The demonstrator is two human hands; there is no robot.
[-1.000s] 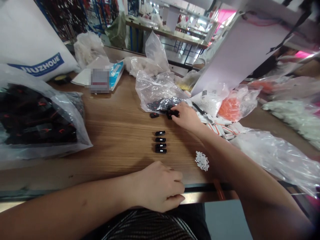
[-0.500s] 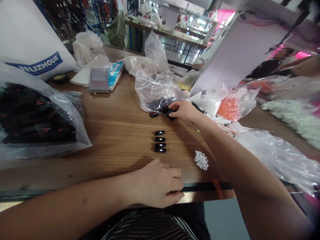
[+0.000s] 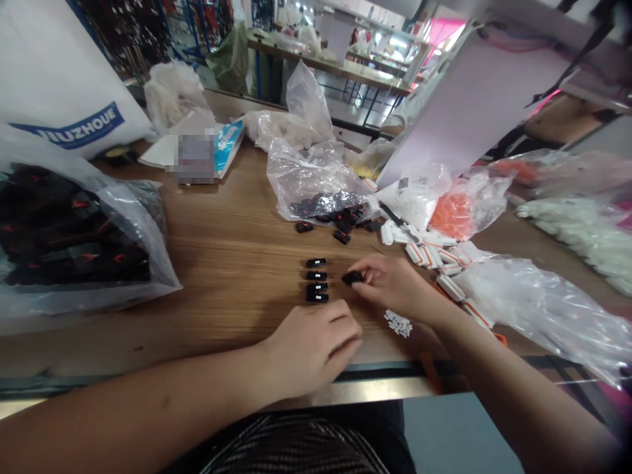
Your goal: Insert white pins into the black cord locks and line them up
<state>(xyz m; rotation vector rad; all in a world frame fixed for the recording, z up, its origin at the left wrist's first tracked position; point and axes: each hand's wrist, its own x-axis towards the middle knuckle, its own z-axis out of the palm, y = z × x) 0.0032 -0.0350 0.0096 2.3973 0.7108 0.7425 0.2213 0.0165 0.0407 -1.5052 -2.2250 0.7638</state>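
Head view: the left hand [image 3: 311, 345] rests on the wooden table [image 3: 232, 263], fingers curled, just beside a column of black clips [image 3: 316, 284]. The right hand [image 3: 390, 284] pinches a black clip [image 3: 352, 278] between thumb and fingers, near a small pile of white pieces [image 3: 397, 323]. Farther off lies a clear plastic bag [image 3: 316, 164] holding more clips.

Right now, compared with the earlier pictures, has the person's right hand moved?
Yes: the right hand has drawn back from the plastic bag, toward the table's near edge.
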